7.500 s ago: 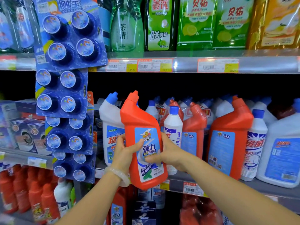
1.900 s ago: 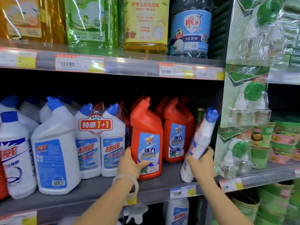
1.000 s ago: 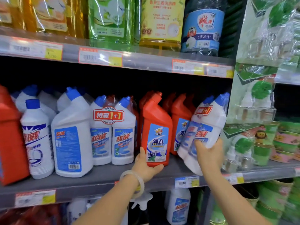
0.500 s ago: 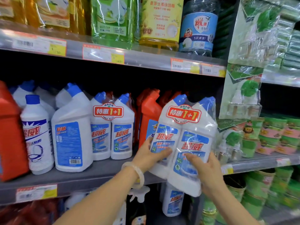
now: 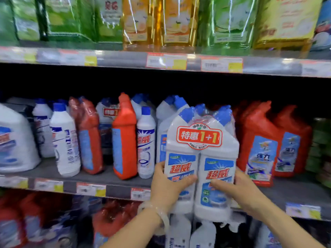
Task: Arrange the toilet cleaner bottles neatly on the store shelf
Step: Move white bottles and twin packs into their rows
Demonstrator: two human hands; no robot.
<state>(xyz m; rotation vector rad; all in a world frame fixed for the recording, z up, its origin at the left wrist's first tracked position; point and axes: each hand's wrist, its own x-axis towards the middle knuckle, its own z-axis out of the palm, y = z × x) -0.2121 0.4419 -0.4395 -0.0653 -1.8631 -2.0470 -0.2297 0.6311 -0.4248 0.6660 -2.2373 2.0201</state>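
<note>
I hold a shrink-wrapped twin pack of white toilet cleaner bottles (image 5: 200,158) with blue caps and a red "1+1" sticker, upright in front of the middle shelf (image 5: 114,178). My left hand (image 5: 166,185) grips its left side and my right hand (image 5: 238,188) its lower right. The pack's base hangs below the shelf's front edge. Behind it stand more white bottles (image 5: 168,119). Orange bottles (image 5: 258,145) stand to the right, and a single orange bottle (image 5: 124,138) and a slim white bottle (image 5: 146,144) to the left.
A big white jug (image 5: 16,140) sits at far left, with another slim white bottle (image 5: 65,144) and a wrapped orange pack (image 5: 87,135) beside it. Dish soap refill bags (image 5: 161,20) fill the top shelf. More cleaner bottles (image 5: 111,219) stand on the shelf below.
Over the last second I pulled the twin pack from the shelf's right end, took it in both hands and carried it leftward; my view has swung left along the shelf.
</note>
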